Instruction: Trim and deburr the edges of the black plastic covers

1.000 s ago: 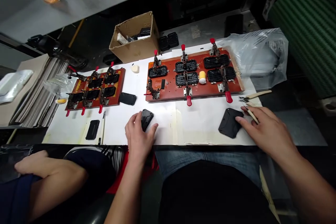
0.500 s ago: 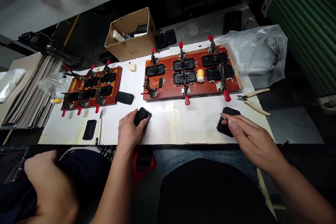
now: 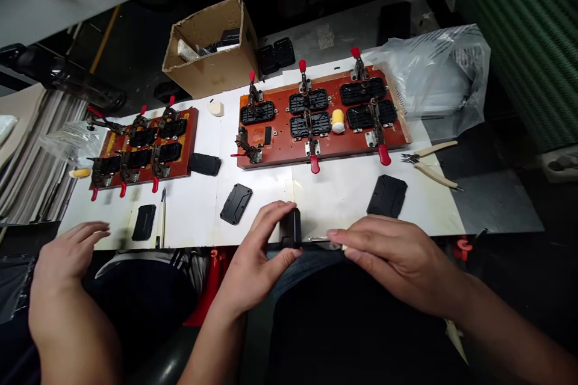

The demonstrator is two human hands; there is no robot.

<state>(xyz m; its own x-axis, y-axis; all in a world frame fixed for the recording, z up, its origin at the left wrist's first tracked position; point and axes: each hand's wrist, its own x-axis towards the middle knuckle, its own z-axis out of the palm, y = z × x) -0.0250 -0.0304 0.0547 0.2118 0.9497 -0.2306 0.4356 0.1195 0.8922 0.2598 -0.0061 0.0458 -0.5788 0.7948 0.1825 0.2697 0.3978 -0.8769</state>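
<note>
My left hand [image 3: 266, 252] grips a black plastic cover [image 3: 295, 228] by its edges, fingers on top and thumb below. The cover stands on edge, its narrow side towards me, at the table's front edge. To its right, my right hand [image 3: 388, 258] is closed around a slim craft knife [image 3: 320, 239], whose thin metal end points left at the cover. Most of the knife's handle is hidden by the fingers. A second black cover [image 3: 236, 203] lies flat beyond my left hand. Another black cover [image 3: 387, 195] lies just beyond my right hand.
A red-brown clamp fixture [image 3: 280, 156] holds several black parts; a smaller fixture [image 3: 192, 132] stands left. Cream-handled nippers [image 3: 428, 162], a bagged stack [image 3: 442, 84] and a cardboard box [image 3: 212, 75] are around. A co-worker's hand [image 3: 67, 252] is at far left.
My left hand has lifted a cover from the table and brought it right, tilted on edge; one cover stays behind. My right hand has moved left with the craft knife. The view has shifted.
</note>
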